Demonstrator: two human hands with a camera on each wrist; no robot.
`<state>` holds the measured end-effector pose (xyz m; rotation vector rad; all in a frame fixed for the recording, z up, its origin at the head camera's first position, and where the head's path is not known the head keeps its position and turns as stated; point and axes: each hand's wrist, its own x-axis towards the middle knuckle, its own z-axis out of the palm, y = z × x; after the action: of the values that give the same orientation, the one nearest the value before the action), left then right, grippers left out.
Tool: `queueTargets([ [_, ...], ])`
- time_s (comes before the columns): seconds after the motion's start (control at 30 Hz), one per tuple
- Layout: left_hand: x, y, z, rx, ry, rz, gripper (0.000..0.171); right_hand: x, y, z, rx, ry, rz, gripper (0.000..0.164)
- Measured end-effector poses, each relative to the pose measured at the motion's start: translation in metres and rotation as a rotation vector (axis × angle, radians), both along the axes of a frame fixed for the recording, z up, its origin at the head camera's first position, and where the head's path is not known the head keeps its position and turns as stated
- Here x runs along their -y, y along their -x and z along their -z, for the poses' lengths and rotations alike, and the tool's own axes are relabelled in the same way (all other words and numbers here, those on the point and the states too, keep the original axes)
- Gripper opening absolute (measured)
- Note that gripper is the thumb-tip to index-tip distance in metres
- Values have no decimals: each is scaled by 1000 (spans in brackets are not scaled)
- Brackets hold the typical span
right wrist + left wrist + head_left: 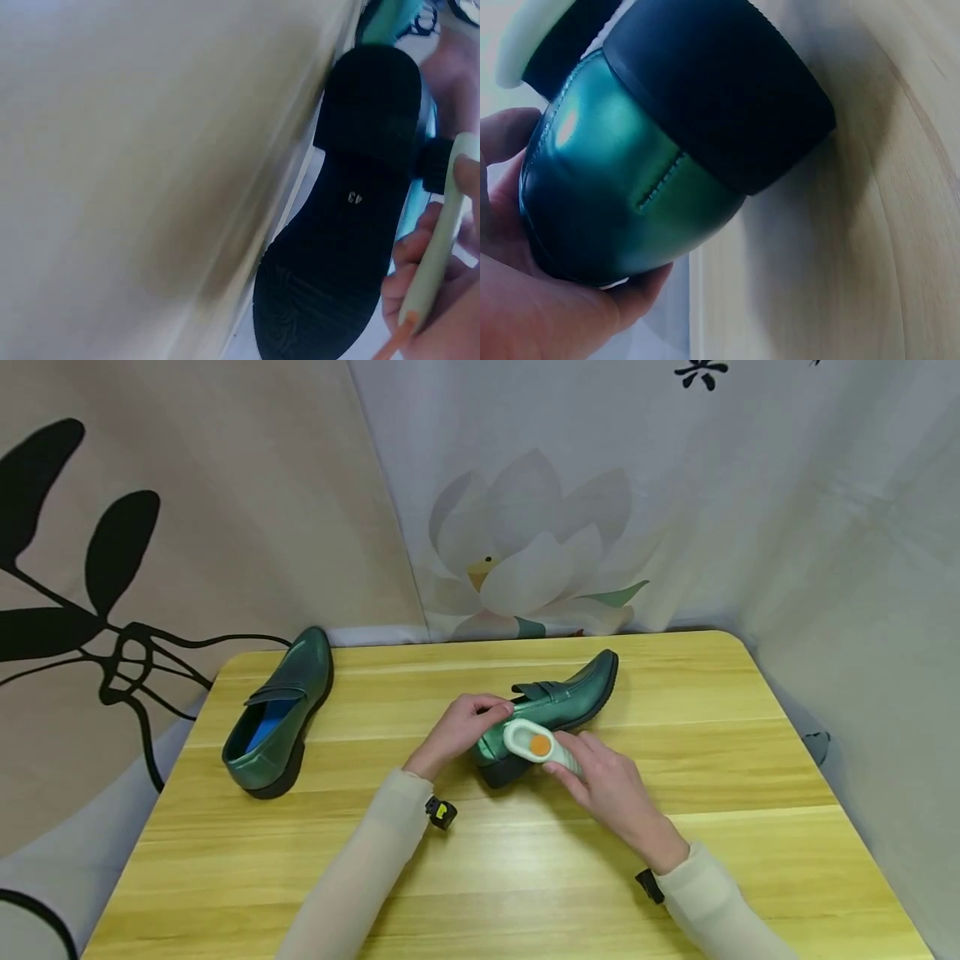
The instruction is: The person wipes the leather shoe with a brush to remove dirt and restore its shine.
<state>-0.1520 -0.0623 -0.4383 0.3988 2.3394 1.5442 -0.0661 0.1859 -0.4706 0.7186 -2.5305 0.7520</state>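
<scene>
A green loafer (576, 695) is tilted on its side above the table, its toe pointing to the back right. My left hand (461, 732) grips the loafer at its heel opening, with thumb and fingers around the rim in the left wrist view. In my right hand (611, 783) is a brush (540, 745) with a pale green handle and an orange spot. Its dark bristles (433, 165) touch the loafer's side near the heel in the right wrist view. The black sole (337, 217) faces that camera, marked 43.
The other green loafer (281, 718), with a blue insole, stands upright at the table's left edge. Beneath both is a wooden table (525, 877) with rounded back corners. A printed curtain (540, 527) hangs right behind it.
</scene>
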Motion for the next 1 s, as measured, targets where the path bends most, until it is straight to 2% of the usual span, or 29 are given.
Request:
queueTargets([
  [0.1,-1,1,-1,18,-7,-2,32,0,1,0,-53,-55,-26,48],
  [0.27,-2,2,-2,37,-15,19,31,-3,8,-7,-73,-64,17,51],
  [0.37,-1,2,-3,54,-22,28,31,-1,7,-9,-79,-105,-36,53],
  [0.47,0,3,-4,77,-33,35,32,5,6,-11,-88,-144,-100,48],
  [0.57,1,3,-4,94,-46,34,33,11,8,-16,-94,-164,-107,46],
  [0.77,1,2,-7,99,-35,46,33,18,10,-23,-73,-200,-113,47],
  [1.0,2,2,-7,97,-52,72,33,-9,4,-16,-14,-208,-111,47],
])
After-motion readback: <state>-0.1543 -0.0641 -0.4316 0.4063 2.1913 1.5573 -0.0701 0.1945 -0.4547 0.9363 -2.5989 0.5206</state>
